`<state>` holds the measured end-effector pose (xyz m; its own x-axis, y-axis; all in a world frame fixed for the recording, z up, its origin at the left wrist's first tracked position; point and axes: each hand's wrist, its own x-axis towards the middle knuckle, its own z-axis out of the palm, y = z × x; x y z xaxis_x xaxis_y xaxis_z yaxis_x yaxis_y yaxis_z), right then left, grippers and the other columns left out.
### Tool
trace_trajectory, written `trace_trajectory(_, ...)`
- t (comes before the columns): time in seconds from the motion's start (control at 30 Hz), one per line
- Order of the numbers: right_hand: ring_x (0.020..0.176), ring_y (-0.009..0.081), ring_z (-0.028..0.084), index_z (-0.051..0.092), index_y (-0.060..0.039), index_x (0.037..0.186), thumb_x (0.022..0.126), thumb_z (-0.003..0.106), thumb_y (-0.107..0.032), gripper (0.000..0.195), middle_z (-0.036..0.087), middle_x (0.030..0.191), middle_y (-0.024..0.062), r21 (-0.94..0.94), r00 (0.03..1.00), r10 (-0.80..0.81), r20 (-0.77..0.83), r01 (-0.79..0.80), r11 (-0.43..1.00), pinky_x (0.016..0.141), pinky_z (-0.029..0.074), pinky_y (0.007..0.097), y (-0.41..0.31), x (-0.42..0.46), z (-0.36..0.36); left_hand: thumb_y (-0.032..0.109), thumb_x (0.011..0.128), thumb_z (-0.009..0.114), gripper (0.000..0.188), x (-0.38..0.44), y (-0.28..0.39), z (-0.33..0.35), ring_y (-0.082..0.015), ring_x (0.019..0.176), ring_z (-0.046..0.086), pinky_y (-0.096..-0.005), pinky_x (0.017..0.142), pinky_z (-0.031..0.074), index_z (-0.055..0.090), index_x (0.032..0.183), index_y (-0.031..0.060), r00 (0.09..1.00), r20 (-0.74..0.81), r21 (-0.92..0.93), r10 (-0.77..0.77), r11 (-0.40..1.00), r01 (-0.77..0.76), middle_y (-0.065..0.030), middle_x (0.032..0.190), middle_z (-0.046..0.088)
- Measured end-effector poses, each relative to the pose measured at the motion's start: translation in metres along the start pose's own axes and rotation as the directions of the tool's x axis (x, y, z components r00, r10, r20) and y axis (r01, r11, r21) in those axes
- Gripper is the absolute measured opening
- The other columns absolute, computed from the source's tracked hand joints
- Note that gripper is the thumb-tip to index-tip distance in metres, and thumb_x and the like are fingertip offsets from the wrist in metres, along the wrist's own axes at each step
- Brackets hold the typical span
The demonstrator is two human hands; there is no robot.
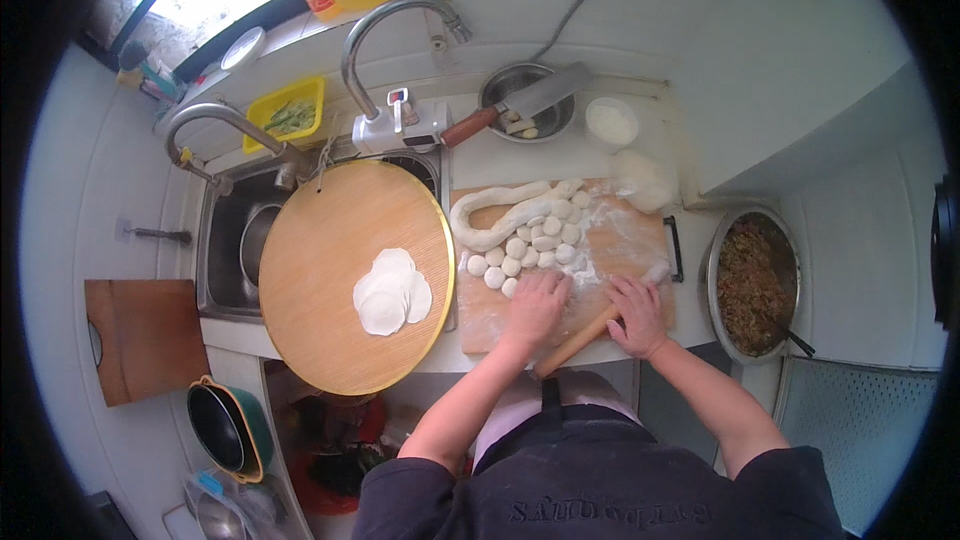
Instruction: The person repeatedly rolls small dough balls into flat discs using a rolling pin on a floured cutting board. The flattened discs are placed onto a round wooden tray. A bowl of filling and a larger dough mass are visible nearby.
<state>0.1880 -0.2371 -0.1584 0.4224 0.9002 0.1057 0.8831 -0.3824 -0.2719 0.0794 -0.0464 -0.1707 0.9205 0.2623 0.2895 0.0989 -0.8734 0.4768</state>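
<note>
My left hand lies palm down at the edge of a cluster of small dough pieces on the floured wooden board; what is under its fingers is hidden. My right hand rests over the upper part of a wooden rolling pin, which slants down to the board's front edge. A long folded rope of dough curves behind the pieces. Left of the board, several thin round dough wrappers overlap on a large round woven tray.
A cleaver lies across a metal bowl behind the board, beside a small bowl of white powder. A metal basin of chopped filling stands at right. The tray partly covers the sink.
</note>
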Motion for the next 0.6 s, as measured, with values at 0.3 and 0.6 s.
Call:
trace_trajectory(0.3,0.117,0.0275,0.037,0.051,-0.0089,0.097,0.071,0.051,-0.035,0.037,0.046,0.119,0.0098,0.013,0.997,0.017,-0.073,-0.016,1.000,0.099,0.019,0.0455,0.001,-0.005,0.006,0.018,0.080,0.046,0.041,0.031,0.015,0.033,-0.0284,0.115,0.044,-0.0383,0.095,0.036,0.046,0.118,0.0024,0.936,0.170,-0.250,0.307,0.933,-0.260,-0.0144,0.123,0.047)
trace_trajectory(0.6,0.113,0.0288,0.039,0.049,-0.0086,0.092,0.070,0.052,-0.035,0.034,0.045,0.115,0.0111,-0.005,0.988,0.048,-0.149,-0.050,0.999,0.097,0.022,0.0465,0.001,-0.006,0.016,0.028,0.084,0.043,0.050,0.041,0.032,0.026,-0.0301,0.124,0.033,-0.0434,0.102,0.023,0.037,0.128,0.0059,0.962,0.226,-0.138,0.151,0.983,-0.122,-0.0161,0.132,0.036)
